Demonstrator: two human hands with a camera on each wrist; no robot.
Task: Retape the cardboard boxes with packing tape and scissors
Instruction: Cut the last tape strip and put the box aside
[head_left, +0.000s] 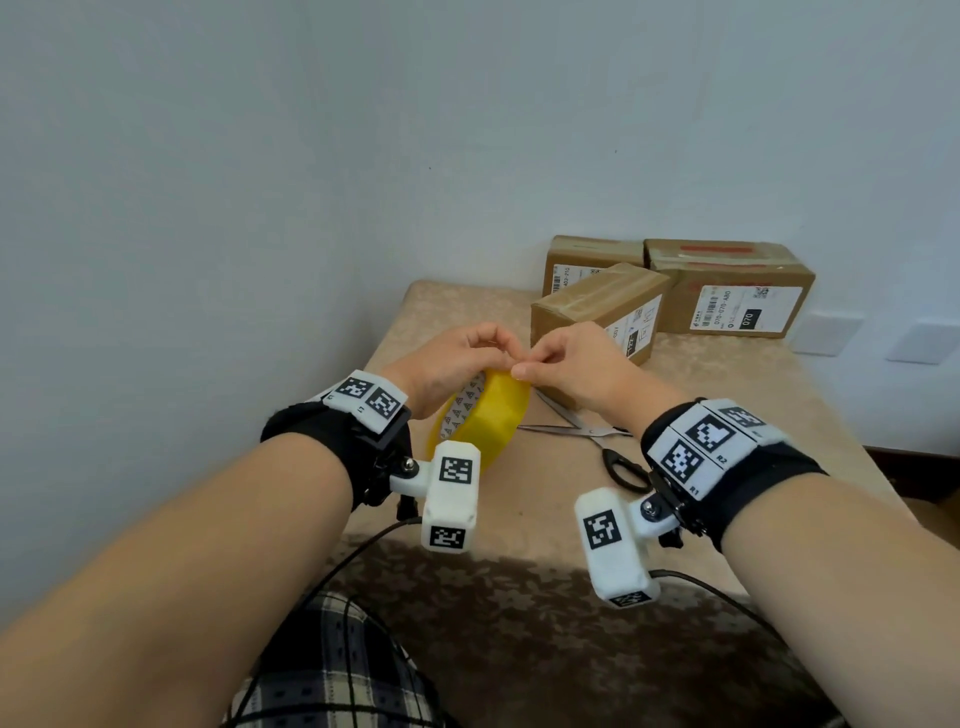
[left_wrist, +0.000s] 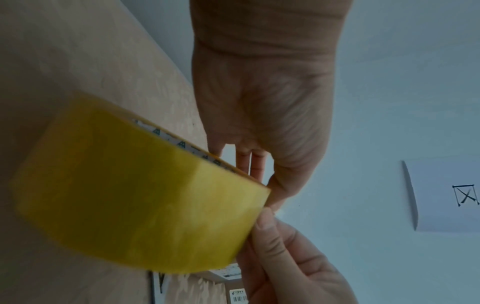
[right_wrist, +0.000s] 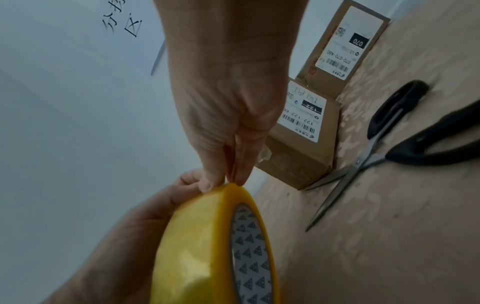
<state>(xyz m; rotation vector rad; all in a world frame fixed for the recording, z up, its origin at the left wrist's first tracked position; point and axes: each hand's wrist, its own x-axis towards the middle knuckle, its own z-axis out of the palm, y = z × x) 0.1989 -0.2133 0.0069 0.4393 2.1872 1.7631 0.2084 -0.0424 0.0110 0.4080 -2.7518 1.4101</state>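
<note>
A yellow packing tape roll (head_left: 488, 415) stands on edge over the table, its patterned white core facing left. My left hand (head_left: 493, 345) grips the roll's top from the left, fingers curled round the rim (left_wrist: 249, 162). My right hand (head_left: 535, 361) pinches the tape layer at the top of the roll (right_wrist: 207, 246) with thumb and fingertips (right_wrist: 207, 185). Whether a loose tape end is lifted cannot be seen. Black-handled scissors (head_left: 597, 436) lie partly spread on the table just right of the roll. Three cardboard boxes sit behind: a near one (head_left: 597, 306), a far left one (head_left: 587, 257) and a wide one (head_left: 727, 286).
The table (head_left: 727, 395) wears a beige floral cloth and stands against a pale wall. Boxes fill its far right corner. Cables (head_left: 353, 551) run from the wrist cameras over the near edge. My checked clothing (head_left: 332, 670) shows at the bottom.
</note>
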